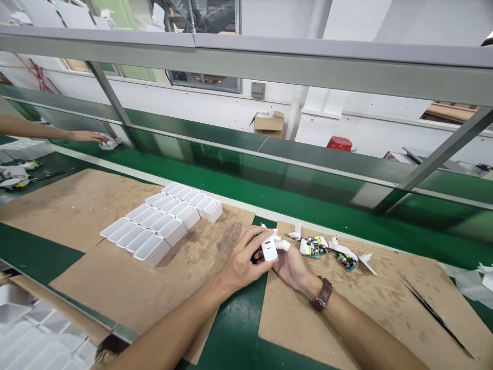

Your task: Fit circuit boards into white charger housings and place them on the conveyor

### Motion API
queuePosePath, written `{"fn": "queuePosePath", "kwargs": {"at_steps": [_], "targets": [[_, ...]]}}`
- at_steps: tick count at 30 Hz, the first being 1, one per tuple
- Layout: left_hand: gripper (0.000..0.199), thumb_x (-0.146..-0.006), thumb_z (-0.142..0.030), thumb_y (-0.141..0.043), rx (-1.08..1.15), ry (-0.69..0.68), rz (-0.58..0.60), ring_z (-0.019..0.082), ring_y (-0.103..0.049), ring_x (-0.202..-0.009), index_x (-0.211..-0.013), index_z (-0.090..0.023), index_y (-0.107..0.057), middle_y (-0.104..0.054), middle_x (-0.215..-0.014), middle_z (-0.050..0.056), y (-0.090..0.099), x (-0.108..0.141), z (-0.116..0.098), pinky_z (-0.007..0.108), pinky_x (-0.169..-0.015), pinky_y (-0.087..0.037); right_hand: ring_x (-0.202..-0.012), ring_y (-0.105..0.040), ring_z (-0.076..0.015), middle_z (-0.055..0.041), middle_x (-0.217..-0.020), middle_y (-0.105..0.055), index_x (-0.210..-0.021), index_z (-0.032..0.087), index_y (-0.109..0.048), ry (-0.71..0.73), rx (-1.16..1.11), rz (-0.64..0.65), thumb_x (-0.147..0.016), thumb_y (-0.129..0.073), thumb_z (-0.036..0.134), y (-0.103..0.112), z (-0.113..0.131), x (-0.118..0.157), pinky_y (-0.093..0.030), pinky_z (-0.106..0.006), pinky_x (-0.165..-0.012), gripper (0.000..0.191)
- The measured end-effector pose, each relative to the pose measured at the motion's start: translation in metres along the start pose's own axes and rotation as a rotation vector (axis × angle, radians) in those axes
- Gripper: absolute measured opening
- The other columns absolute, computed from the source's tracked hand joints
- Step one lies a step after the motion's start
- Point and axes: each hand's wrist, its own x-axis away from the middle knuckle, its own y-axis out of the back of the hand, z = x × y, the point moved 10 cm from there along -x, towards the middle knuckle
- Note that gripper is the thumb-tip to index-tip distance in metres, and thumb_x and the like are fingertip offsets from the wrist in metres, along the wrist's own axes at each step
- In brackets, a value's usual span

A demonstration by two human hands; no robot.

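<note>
A white USB charger housing (270, 250) with a red port and a small dark slot is held up between my two hands. My left hand (246, 257) is closed on its left side, with thumb and fingers around it. From the right, my right hand (293, 267) closes against the charger, white coverings on some fingertips and a brown watch on the wrist. Part of its grip is hidden behind the charger. Right of my hands lie circuit boards (314, 246) with wires and white plug pieces (367, 263) on the cardboard.
Rows of open white casings (154, 221) stand on cardboard at left. Black tweezers (437, 318) lie at right. A carton (42, 334) of white casings sits lower left. Beyond a metal rail runs a green conveyor (239, 172); another person's hand (90, 136) touches a white part there.
</note>
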Motion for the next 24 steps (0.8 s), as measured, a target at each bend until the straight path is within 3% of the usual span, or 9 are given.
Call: {"fn": "queuePosePath", "kwargs": {"at_steps": [9, 17, 24], "targets": [[0.055, -0.091, -0.013, -0.071, -0.034, 0.002, 0.002, 0.029, -0.063, -0.123, -0.143, -0.022, -0.056, -0.067, -0.129, 0.013, 0.009, 0.0, 0.005, 0.049, -0.105, -0.056, -0.111, -0.066, -0.0264, -0.0061, -0.117, -0.075, -0.115, 0.022, -0.073, 0.145, 0.12, 0.078, -0.078, -0.087, 0.034, -0.011, 0.017, 0.009, -0.052, -0.04, -0.1, 0.042], [0.059, -0.087, -0.007, -0.071, -0.009, -0.04, -0.001, 0.028, -0.063, -0.122, -0.142, -0.022, -0.057, -0.069, -0.125, 0.012, 0.01, -0.004, -0.005, 0.048, -0.104, -0.057, -0.101, -0.069, -0.0243, -0.0064, -0.112, -0.076, -0.119, 0.023, -0.072, 0.168, 0.198, 0.061, -0.072, -0.093, 0.037, -0.005, 0.018, 0.01, -0.055, -0.038, -0.096, 0.053], [0.061, -0.087, -0.007, -0.072, 0.033, -0.067, 0.016, 0.028, -0.064, -0.12, -0.144, -0.021, -0.056, -0.07, -0.125, 0.012, 0.006, -0.001, -0.006, 0.05, -0.104, -0.057, -0.101, -0.07, -0.0245, -0.0057, -0.109, -0.076, -0.113, 0.023, -0.072, 0.193, 0.263, 0.059, -0.074, -0.092, 0.039, -0.001, 0.019, 0.011, -0.055, -0.04, -0.097, 0.047]]}}
